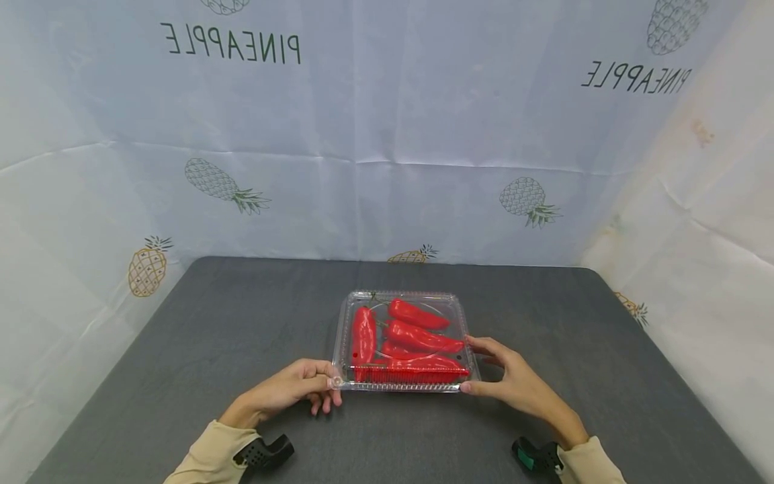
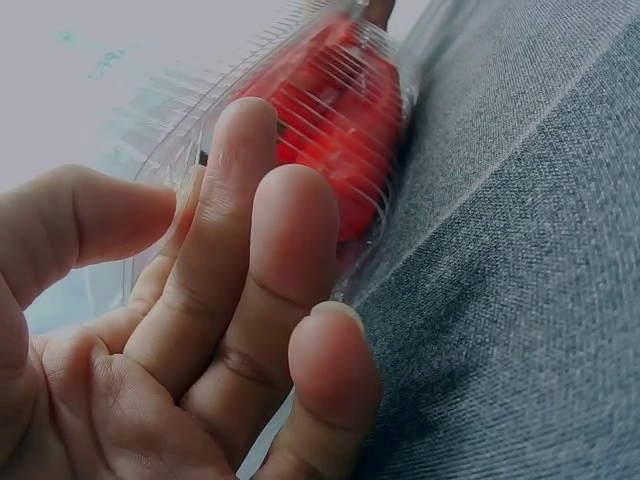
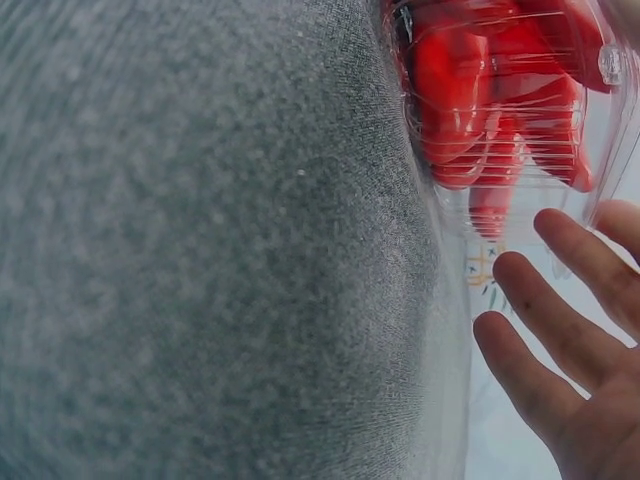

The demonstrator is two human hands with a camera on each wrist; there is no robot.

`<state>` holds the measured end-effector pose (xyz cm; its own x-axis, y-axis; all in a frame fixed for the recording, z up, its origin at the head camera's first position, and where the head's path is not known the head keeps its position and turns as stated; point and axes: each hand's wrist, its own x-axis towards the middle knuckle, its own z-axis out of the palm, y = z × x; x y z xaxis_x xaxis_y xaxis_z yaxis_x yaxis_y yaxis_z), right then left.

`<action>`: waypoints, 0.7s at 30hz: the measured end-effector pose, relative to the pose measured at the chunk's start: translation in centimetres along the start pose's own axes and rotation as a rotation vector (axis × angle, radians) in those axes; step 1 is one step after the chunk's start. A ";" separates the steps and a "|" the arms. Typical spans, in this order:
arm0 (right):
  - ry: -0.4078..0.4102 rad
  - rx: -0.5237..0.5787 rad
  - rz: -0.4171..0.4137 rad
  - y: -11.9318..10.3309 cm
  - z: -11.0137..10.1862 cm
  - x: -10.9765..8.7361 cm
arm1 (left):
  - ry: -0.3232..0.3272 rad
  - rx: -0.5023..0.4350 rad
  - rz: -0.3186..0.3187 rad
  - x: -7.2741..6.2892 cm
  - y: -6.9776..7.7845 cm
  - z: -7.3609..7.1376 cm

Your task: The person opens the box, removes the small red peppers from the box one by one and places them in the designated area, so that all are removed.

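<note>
A clear plastic clamshell box (image 1: 399,387) lies lid-down-shut on the table in the head view, with several red peppers (image 1: 423,339) inside it. My left hand (image 1: 290,388) pinches the box's near left corner between thumb (image 2: 120,215) and index finger, while the other fingers curl loosely below. At the opposite side, my right hand (image 1: 517,383) spans the near right corner, its thumb at the front edge and its index finger along the right side. The right wrist view shows its other fingers (image 3: 555,315) nearly straight and spread, beside the ribbed plastic wall.
The box stands on a dark grey table (image 1: 254,316) with rounded far corners. Behind and around it hangs a white cloth (image 1: 375,121) printed with pineapples. Each wrist wears a black band (image 1: 264,454) below a beige sleeve (image 1: 208,457).
</note>
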<state>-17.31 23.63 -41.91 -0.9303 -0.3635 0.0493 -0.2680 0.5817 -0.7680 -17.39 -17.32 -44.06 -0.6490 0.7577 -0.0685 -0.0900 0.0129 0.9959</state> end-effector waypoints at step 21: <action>-0.023 0.010 0.039 -0.1 0.0 0.0 | 0.021 0.037 -0.019 0.0 0.0 0.0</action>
<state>-17.26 23.58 -41.79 -0.9339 -0.3576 0.0049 -0.2293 0.5883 -0.7754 -17.41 -17.32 -44.02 -0.6633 0.7431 -0.0880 -0.0747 0.0512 0.9959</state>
